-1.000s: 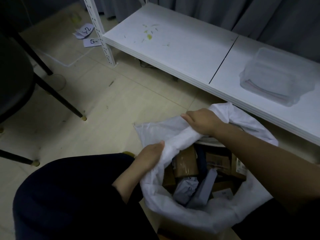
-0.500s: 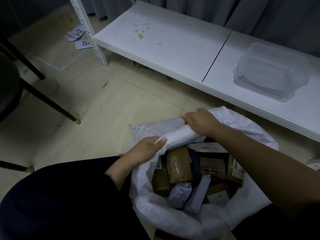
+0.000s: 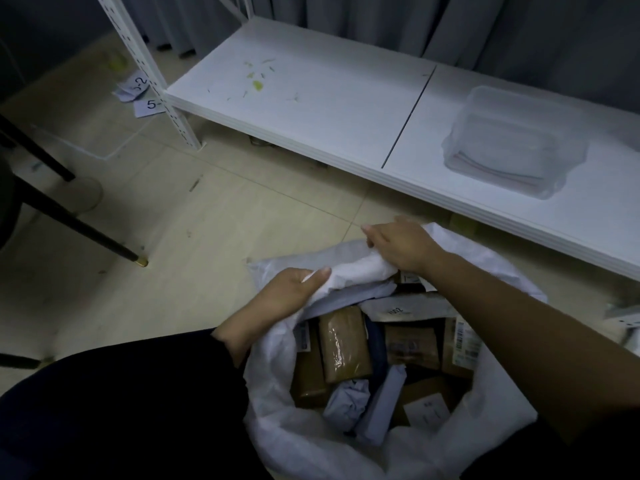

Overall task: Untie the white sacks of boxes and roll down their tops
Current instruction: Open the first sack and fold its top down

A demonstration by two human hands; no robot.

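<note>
White sack [image 3: 298, 441] sits at bottom centre of frame, mouth already untied & open, brown boxes [image 3: 344, 344] and grey parcels showing inside. I'm mid roll-down on the far rim: my left hand [image 3: 287, 294] grips the rolled edge [image 3: 360, 270] w/ thumb on top, and my right hand [image 3: 398, 247] clamps the same roll further up, fingers curled over it. Both hands are on the fabric, roll runs between them. Next, I reckon: turn the cuff over once more, then shift grip round to the near side, which looks unrolled. White shelf [image 3: 311, 109] upper centre, clear plastic tub [image 3: 512, 140] upper right, not involved.
</note>
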